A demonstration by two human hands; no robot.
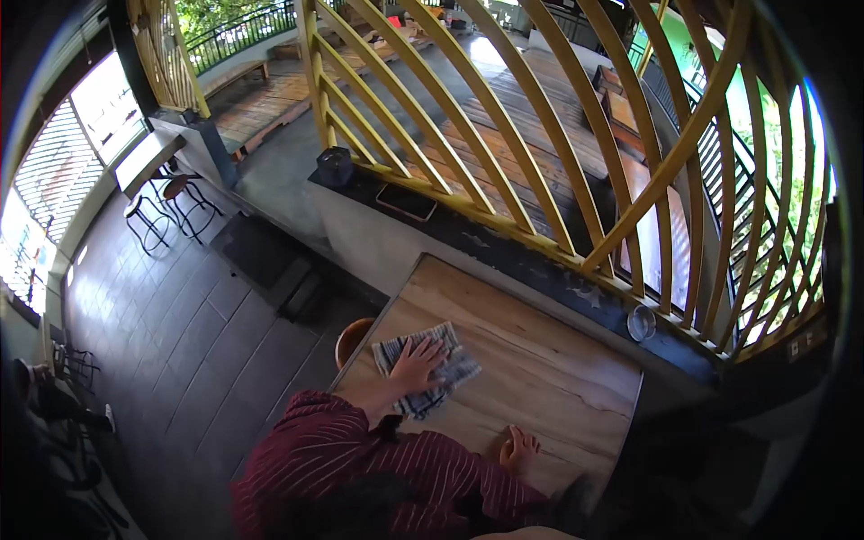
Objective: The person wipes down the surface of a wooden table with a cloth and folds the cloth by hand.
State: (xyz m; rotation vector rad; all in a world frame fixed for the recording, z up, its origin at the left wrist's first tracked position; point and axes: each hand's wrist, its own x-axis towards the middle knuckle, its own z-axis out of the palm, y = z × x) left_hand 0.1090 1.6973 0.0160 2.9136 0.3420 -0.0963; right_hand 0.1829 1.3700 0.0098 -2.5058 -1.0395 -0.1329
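A checked blue-grey and white cloth [463, 365] lies on the wood-grain table top [531, 333], its edges bunched and wavy. My left hand [417, 364] presses flat on the cloth, fingers spread and stretched out. On the bare wood near the table's close edge rests my right hand [519, 449], touching the surface with its fingers apart and nothing visible in them. Both arms come from a maroon striped shirt [396, 472].
A low wall [360, 238] with yellow slanted slats borders the table's far side. On its dark ledge stand a black container [335, 166] and a clear glass dish [641, 323]. A round wooden seat [353, 340] touches the table's left side. Stools [180, 186] stand farther left.
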